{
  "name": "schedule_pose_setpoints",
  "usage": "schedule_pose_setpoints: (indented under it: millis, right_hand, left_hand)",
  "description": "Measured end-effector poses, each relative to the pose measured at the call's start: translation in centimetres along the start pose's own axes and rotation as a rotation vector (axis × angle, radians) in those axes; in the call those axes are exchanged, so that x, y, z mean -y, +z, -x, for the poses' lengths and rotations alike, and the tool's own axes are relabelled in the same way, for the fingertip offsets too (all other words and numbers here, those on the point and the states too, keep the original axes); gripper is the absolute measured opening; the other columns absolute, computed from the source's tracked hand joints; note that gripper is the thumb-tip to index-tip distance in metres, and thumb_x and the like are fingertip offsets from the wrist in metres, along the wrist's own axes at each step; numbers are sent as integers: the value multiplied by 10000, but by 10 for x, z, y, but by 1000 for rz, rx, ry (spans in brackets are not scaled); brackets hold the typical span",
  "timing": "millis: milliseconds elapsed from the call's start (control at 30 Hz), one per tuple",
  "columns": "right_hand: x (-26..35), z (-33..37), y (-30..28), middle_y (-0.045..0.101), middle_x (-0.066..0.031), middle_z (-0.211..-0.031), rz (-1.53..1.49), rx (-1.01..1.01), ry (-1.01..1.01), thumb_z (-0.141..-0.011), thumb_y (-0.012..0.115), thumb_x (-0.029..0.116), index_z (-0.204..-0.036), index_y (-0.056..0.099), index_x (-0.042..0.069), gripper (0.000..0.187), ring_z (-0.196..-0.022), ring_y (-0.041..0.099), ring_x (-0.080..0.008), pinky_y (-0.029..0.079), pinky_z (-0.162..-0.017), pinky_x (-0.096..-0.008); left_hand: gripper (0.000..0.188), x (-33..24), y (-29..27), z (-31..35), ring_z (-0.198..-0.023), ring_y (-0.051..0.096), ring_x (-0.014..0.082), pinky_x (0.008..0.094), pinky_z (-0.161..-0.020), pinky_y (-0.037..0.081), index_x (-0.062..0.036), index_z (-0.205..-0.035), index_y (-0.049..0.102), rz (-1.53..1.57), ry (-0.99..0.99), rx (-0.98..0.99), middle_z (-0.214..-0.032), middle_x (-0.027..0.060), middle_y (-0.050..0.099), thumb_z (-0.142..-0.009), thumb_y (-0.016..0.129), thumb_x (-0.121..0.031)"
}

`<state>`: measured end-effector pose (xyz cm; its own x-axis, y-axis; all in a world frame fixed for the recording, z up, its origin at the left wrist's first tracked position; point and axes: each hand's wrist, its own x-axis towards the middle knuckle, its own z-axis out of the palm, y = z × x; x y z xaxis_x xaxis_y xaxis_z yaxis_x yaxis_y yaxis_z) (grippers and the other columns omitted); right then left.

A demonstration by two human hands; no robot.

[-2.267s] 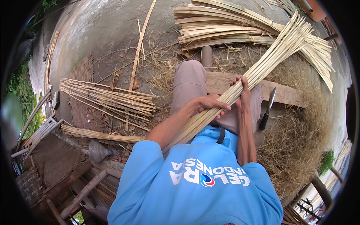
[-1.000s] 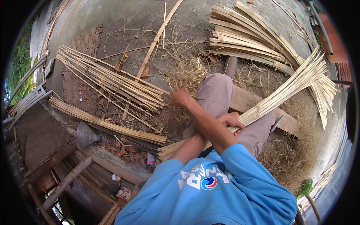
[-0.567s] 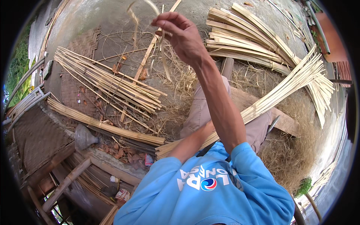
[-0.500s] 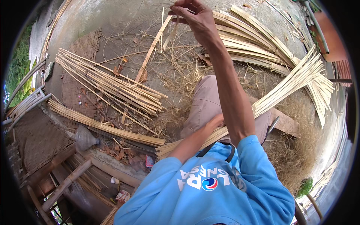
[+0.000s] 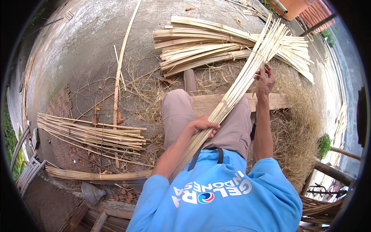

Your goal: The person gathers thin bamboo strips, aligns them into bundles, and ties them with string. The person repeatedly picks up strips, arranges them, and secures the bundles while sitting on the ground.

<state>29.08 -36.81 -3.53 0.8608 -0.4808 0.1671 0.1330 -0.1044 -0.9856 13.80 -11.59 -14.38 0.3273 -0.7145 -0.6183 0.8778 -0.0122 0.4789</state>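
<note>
A long bundle of pale bamboo strips (image 5: 235, 83) lies slantwise across my lap, its fanned far end pointing to the upper right. My left hand (image 5: 203, 125) is wrapped round the bundle over my thighs. Further up, my right hand (image 5: 264, 79) is at the bundle's right edge, fingers bent together. Whatever is pinched there is too small to make out. The bundle's near end runs under my left forearm toward my side.
More bamboo strips (image 5: 205, 42) lie beyond my knees, across the far end of the bundle. A wooden plank (image 5: 270, 101) sits by my legs, with a heap of fine shavings (image 5: 299, 127) to the right. Loose strips (image 5: 92, 131) and a clear plastic bottle (image 5: 92, 193) lie left.
My right hand has come down from the upper middle, where it held a thin strip, to the bundle's right edge. My left hand keeps hold. The view has shifted.
</note>
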Motion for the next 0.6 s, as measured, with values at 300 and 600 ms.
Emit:
schedule_pose_setpoints:
  millis: [300,600]
  right_hand:
    - [-63,108,-67,708,-193,-1069,606,564,225,-848,614,143,-1214,709,27,395,-1019,659,-297,489,-935,-370]
    - [-51,168,-25,623,-103,-1096,952,921,-345,-848,606,88,-1140,702,201,327,-772,681,-344,537,-647,-459]
  left_hand:
    - [353,-79,3,51,-565,654,110,211,-463,559,-42,-1110,511,-184,-46,-53,-754,48,636,-899,751,-192]
    - [389,-78,1,49,-577,658,124,235,-475,570,-37,-1155,507,-178,-22,-58,-765,61,638,-903,751,-203]
